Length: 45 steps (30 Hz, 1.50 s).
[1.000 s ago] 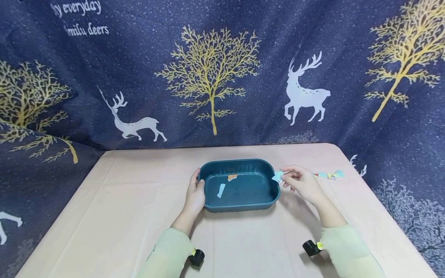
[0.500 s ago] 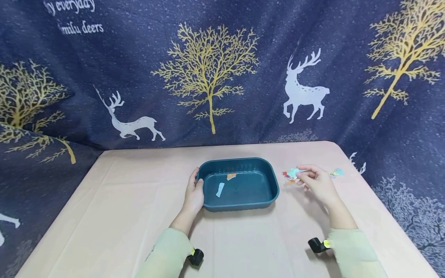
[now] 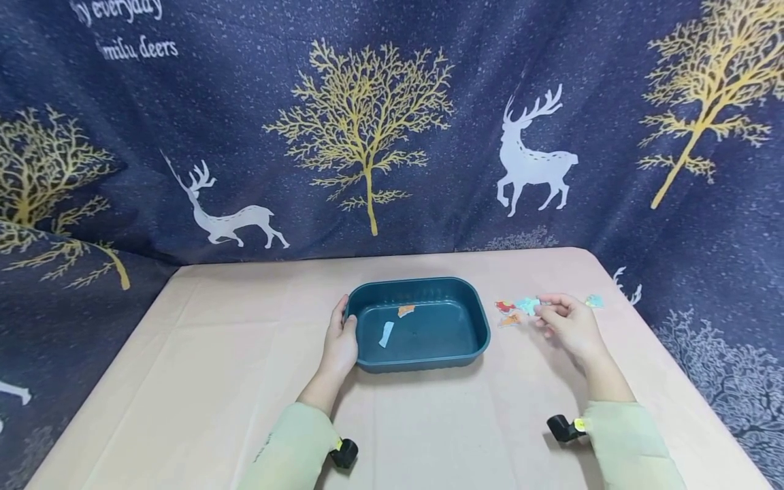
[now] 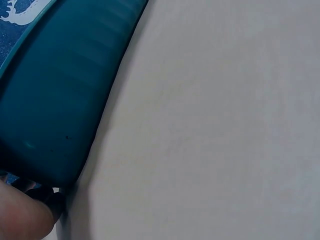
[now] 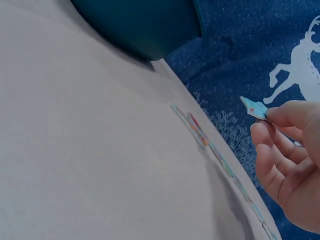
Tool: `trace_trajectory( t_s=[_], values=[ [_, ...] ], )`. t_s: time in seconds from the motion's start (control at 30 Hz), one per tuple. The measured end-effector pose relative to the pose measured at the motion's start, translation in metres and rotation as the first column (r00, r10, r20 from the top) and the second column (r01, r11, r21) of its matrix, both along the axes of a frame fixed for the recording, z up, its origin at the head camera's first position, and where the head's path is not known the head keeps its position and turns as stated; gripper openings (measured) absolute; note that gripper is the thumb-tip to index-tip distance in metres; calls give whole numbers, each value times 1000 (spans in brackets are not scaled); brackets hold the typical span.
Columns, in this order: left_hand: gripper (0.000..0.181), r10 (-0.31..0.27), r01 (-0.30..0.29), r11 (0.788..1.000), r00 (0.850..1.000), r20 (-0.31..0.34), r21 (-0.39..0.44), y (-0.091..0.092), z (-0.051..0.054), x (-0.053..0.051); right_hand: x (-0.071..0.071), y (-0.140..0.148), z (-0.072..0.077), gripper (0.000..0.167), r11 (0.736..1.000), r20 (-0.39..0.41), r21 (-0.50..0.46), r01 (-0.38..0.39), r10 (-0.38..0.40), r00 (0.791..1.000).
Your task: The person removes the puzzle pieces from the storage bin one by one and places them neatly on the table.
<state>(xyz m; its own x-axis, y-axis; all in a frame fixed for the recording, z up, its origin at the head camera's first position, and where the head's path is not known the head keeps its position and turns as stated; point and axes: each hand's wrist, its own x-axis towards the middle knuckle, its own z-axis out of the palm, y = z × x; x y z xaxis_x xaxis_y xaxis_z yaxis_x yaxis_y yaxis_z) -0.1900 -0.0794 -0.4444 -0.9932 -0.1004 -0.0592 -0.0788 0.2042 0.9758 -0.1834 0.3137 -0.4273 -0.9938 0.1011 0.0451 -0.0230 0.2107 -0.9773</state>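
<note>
A dark teal plastic tub [image 3: 422, 362] stands on the table in the head view. My left hand [image 3: 340, 340] grips its left end, thumb over the rim; the left wrist view shows part of that hand [image 4: 25, 212] beside the tub's wall. Right of the tub, my right hand [image 3: 572, 328] pinches a light blue printed puzzle piece [image 5: 255, 108] between thumb and fingers, lifted off the table. Below it lie a red piece [image 3: 504, 306] and an orange piece [image 3: 510, 320]. Inside the tub are an orange piece [image 3: 406, 310] and a pale blue piece [image 3: 386, 334].
Another light blue piece [image 3: 594, 301] lies farther right, beyond my right hand. A pale cloth covers the table [image 3: 245, 374]. Behind it hangs a dark blue curtain [image 3: 441, 204] with deer and trees. Small black cameras sit at both wrists.
My right hand has moved right, away from the tub's right rim, with the light blue puzzle piece still pinched. The red and orange pieces have come into view. The left hand keeps its grip.
</note>
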Motion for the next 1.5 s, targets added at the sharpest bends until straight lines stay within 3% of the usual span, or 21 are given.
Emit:
trace_trajectory(
  t_s=[0.1,0.2,0.37,0.7,1.07,1.5],
  values=[
    [50,1,-1,1000,1000,3,1,-1,0,0,-1,3,-2,32,1000,49,2,8,-8,999],
    [50,1,-1,1000,1000,1,3,-1,1,0,-2,5,-5,41,998,77,65,26,-31,997],
    [50,-2,2,1000,1000,-2,4,-2,1,0,-4,8,-8,43,991,102,127,50,-64,993],
    [50,-3,3,1000,1000,-5,13,-2,4,-1,-9,6,-12,43,994,190,98,41,-59,980],
    [50,-3,3,1000,1000,-2,10,-4,4,-1,-9,6,-9,44,992,215,113,48,-72,974],
    [50,5,-5,1000,1000,3,5,-2,0,0,-6,14,-10,44,974,214,204,102,-146,966]
  ],
)
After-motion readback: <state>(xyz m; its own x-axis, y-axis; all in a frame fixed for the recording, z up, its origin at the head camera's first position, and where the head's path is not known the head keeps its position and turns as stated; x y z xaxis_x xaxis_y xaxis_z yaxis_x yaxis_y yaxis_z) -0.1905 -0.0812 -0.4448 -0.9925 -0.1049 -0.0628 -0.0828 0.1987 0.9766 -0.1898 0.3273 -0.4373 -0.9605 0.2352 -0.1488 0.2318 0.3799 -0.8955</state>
